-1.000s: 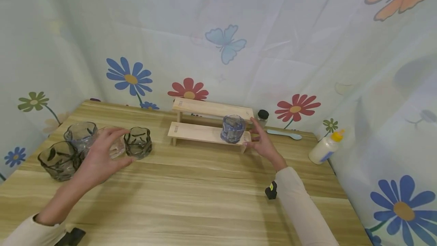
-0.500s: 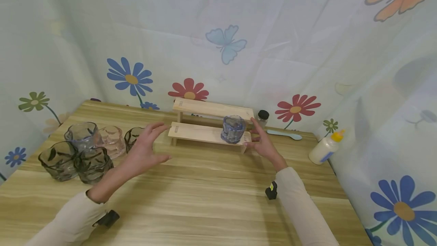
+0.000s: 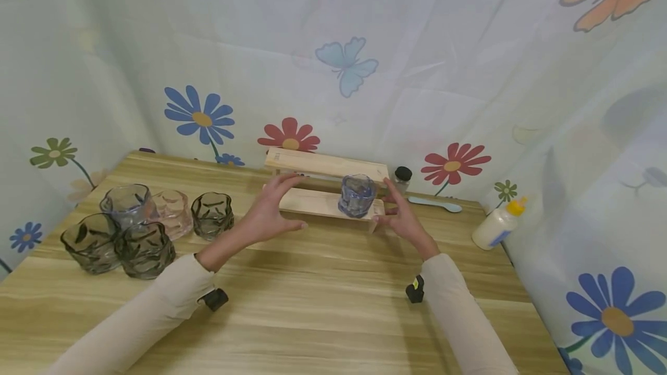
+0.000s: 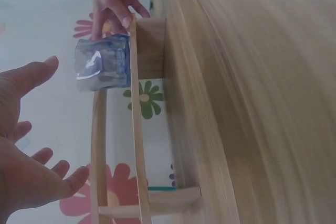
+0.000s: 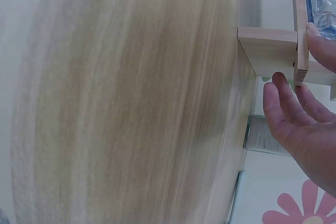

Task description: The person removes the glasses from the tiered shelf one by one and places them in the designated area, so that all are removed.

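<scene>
A two-tier wooden shelf (image 3: 312, 204) stands at the back of the table. On its lower tier, towards the right end, sits a blue-tinted glass (image 3: 356, 197) with a wavy shape. My right hand (image 3: 406, 223) holds the shelf's right end; the right wrist view shows the thumb (image 5: 321, 45) on the lower plank and the fingers bent around its end. My left hand (image 3: 264, 213) is at the shelf's left end with nothing in it. Its thumb and fingers are spread wide, and in the left wrist view they are apart from the glass.
Left on the table stand several similar glasses: dark grey ones (image 3: 212, 217), a pink one (image 3: 172, 213) and a bluish one (image 3: 125, 204). Behind the right hand are a black-capped jar (image 3: 402, 177) and a light blue spoon (image 3: 435, 205). A yellow-tipped bottle (image 3: 495, 227) stands near the right edge.
My left hand has moved right, from above the glasses on the left to the shelf's left end, staying spread and holding nothing. My right hand and the blue glass have stayed put.
</scene>
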A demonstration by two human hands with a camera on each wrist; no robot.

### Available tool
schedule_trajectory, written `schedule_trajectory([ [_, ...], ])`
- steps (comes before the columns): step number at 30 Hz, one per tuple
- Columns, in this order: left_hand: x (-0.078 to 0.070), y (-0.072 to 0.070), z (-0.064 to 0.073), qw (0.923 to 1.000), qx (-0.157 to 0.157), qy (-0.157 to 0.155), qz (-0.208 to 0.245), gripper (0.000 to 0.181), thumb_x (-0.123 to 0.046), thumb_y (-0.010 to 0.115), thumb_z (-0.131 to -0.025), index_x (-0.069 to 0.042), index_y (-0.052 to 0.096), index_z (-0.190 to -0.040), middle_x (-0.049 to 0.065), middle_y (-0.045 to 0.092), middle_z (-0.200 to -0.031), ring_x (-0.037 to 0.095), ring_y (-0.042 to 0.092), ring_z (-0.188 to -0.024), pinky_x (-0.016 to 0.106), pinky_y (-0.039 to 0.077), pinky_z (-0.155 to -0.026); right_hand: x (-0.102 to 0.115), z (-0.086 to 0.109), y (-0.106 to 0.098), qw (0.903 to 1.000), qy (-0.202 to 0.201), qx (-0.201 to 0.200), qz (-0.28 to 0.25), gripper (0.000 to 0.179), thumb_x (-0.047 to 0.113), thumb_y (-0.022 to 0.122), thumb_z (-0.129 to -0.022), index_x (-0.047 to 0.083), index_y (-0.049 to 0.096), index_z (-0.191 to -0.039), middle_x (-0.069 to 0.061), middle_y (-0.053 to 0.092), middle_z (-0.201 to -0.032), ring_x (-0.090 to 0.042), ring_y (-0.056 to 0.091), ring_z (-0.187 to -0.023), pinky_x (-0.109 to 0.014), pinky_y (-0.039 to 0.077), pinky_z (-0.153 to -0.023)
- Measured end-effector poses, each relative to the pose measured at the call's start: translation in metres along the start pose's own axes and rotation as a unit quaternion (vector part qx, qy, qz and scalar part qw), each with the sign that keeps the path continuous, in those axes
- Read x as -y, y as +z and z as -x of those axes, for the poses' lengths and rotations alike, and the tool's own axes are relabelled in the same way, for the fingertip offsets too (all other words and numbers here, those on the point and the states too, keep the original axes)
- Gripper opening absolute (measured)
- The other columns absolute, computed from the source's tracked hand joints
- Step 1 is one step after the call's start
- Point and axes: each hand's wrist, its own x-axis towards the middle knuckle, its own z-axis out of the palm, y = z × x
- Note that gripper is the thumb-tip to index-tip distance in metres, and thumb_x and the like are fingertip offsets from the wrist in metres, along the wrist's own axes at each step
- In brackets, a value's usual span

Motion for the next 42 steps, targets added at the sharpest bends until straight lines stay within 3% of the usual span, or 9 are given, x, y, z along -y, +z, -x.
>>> schedule_trajectory([
  [9, -0.003, 0.025, -0.032, 0.9986, 0.036, 0.007, 0.038, 0.095, -0.02, 0.092, -0.071, -0.015, 0.041, -0.151, 0.018, 0.033, -0.154, 0.042, 0.04, -0.139, 0.06, 0.044, -0.104, 0.034, 0.011, -0.004, 0.9999, 0.006, 0.013, -0.008, 0.093, -0.007, 0.071, -0.087, 0.003, 0.013, -0.16, -0.037, 0.029, -0.154, -0.057, 0.052, -0.123, -0.06, 0.048, -0.099],
  [14, -0.007, 0.036, -0.047, 0.9974, 0.059, 0.005, 0.042, 0.096, -0.021, 0.091, -0.071, -0.017, 0.04, -0.152, 0.019, 0.031, -0.156, 0.043, 0.038, -0.141, 0.061, 0.044, -0.104, 0.042, 0.015, -0.005, 0.9998, 0.008, 0.015, -0.008, 0.092, -0.006, 0.069, -0.088, 0.003, 0.012, -0.16, -0.038, 0.03, -0.152, -0.058, 0.051, -0.123, -0.06, 0.048, -0.099],
  [20, -0.013, 0.046, -0.063, 0.9976, 0.065, 0.01, 0.024, 0.094, -0.02, 0.091, -0.071, -0.015, 0.042, -0.151, 0.02, 0.036, -0.155, 0.044, 0.038, -0.141, 0.063, 0.043, -0.105, 0.041, 0.014, -0.005, 0.9996, 0.011, 0.02, -0.017, 0.094, -0.005, 0.07, -0.088, 0.007, 0.012, -0.161, -0.036, 0.028, -0.155, -0.057, 0.052, -0.123, -0.061, 0.048, -0.098],
  [30, -0.018, 0.06, -0.082, 0.9956, 0.088, 0.013, 0.03, 0.093, -0.022, 0.09, -0.074, -0.016, 0.04, -0.153, 0.016, 0.036, -0.156, 0.04, 0.037, -0.142, 0.063, 0.038, -0.109, 0.041, 0.014, -0.004, 0.9996, 0.017, 0.016, -0.017, 0.093, -0.008, 0.07, -0.087, 0.006, 0.013, -0.16, -0.034, 0.026, -0.157, -0.058, 0.052, -0.122, -0.06, 0.05, -0.096],
  [32, -0.019, 0.063, -0.085, 0.9952, 0.092, 0.01, 0.032, 0.092, -0.022, 0.089, -0.074, -0.017, 0.041, -0.152, 0.015, 0.038, -0.155, 0.039, 0.037, -0.142, 0.062, 0.038, -0.109, 0.03, 0.01, -0.002, 0.9997, 0.018, 0.012, -0.014, 0.095, -0.005, 0.071, -0.088, 0.012, 0.014, -0.161, -0.032, 0.029, -0.156, -0.056, 0.053, -0.122, -0.059, 0.05, -0.097],
  [39, -0.024, 0.072, -0.095, 0.9942, 0.103, 0.008, 0.029, 0.093, -0.02, 0.09, -0.072, -0.016, 0.042, -0.152, 0.016, 0.041, -0.153, 0.039, 0.038, -0.14, 0.061, 0.037, -0.111, 0.024, 0.008, -0.002, 0.9998, 0.011, 0.015, -0.008, 0.094, -0.005, 0.07, -0.088, 0.008, 0.011, -0.161, -0.036, 0.03, -0.153, -0.058, 0.052, -0.123, -0.059, 0.05, -0.097],
  [42, -0.024, 0.076, -0.098, 0.9942, 0.105, 0.003, 0.023, 0.093, -0.021, 0.091, -0.071, -0.016, 0.043, -0.151, 0.016, 0.041, -0.153, 0.039, 0.038, -0.139, 0.059, 0.038, -0.11, 0.009, 0.003, -0.001, 0.9999, 0.011, 0.009, -0.009, 0.097, -0.003, 0.072, -0.088, 0.013, 0.01, -0.162, -0.032, 0.029, -0.156, -0.056, 0.051, -0.125, -0.06, 0.049, -0.098],
])
